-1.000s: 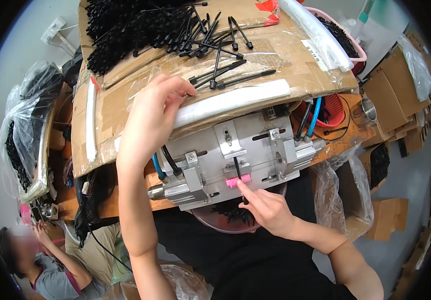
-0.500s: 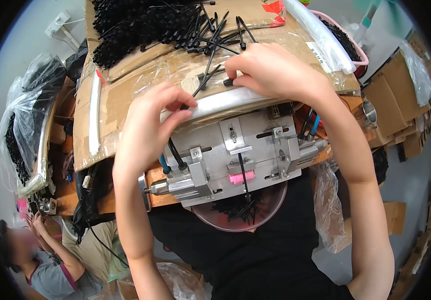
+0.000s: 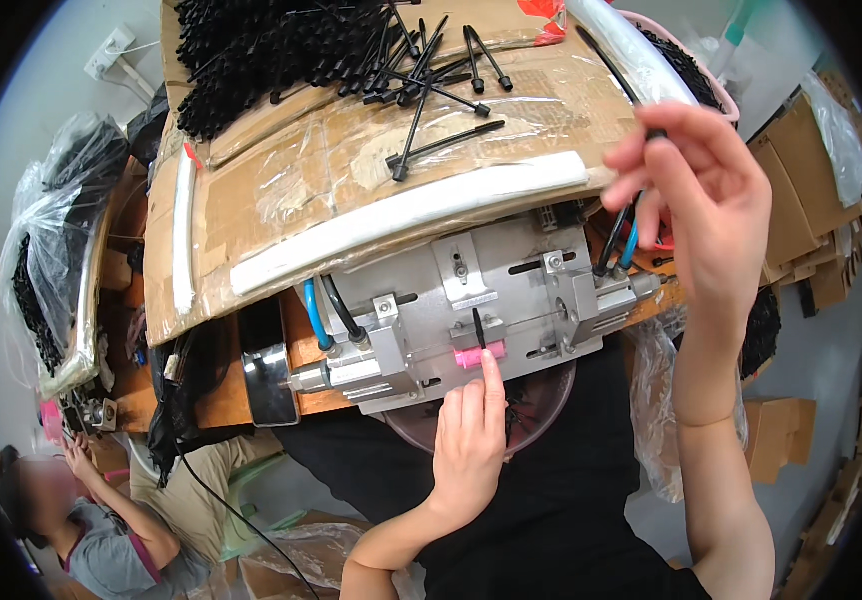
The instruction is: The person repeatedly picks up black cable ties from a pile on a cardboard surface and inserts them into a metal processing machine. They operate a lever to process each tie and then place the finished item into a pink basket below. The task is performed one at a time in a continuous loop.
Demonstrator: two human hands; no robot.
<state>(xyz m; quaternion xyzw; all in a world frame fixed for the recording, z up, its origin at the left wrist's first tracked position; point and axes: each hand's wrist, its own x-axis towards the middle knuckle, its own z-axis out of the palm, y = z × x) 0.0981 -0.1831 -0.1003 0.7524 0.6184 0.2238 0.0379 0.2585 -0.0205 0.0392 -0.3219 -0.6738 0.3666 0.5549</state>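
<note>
Black rod [image 3: 479, 326] lies at idx tip of L hand [image 3: 468, 440], by pink block [image 3: 466, 358]; idx straight, rest curled, can't tell if gripping. R hand [image 3: 719, 192], up & right of L fingers, pinches 2nd rod [image 3: 608, 64] btwn thumb & fingers.

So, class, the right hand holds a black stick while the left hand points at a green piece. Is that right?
No: the head view shows the left hand pointing at a pink piece, not green; the right hand holds a black stick.

Rod pile [image 3: 251, 70] on cardboard [image 3: 551, 110]; fixture [image 3: 521, 305] before cardboard; bowl [image 3: 551, 410] at fixture's near edge; bag [image 3: 81, 190] left of cardboard.
</note>
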